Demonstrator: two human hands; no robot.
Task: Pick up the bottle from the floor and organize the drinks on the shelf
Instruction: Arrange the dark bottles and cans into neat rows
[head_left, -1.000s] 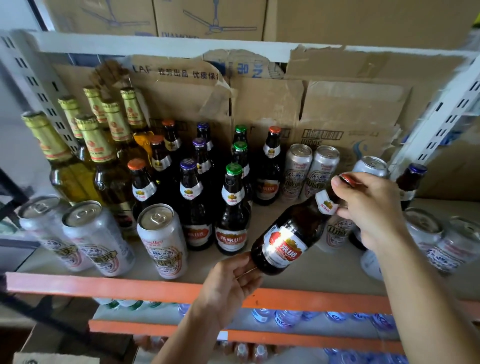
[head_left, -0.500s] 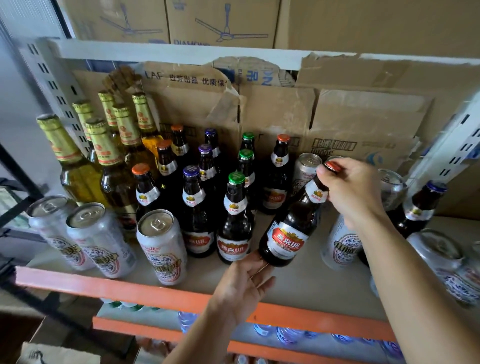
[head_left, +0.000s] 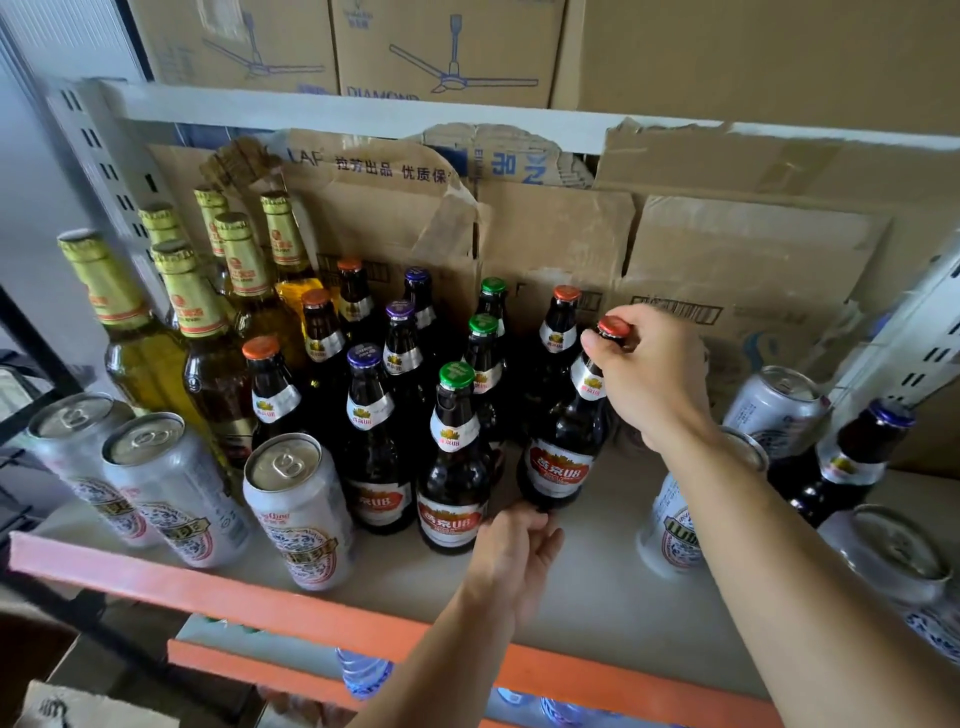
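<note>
now that the brown bottle with the red cap is standing nearly upright on the shelf, just right of the green-capped bottle and in front of another red-capped one, the placing bit is looking pretty much done. the right hand is pinching it at the cap and the top of the neck, thumb and fingers curled round. the left hand is laying loose fingers against the bottom edge, not gripping, more like steadying. can't tell if the base is sitting fully flat, since those fingers are covering that spot.

compared with half a second back, the bottle isn't leaning hard to the right anymore with its base hanging out toward the shelf front. it's coming up straight and tucking into the row in the middle of the frame, and the left hand is following the base inward. a second back it was tilting even more, neck out over the cans.

so the person is basically starting a new red-cap column. probably still waiting: letting go, then sorting the loose cans and the stray purple-capped bottle at the right edge of the frame.
</note>
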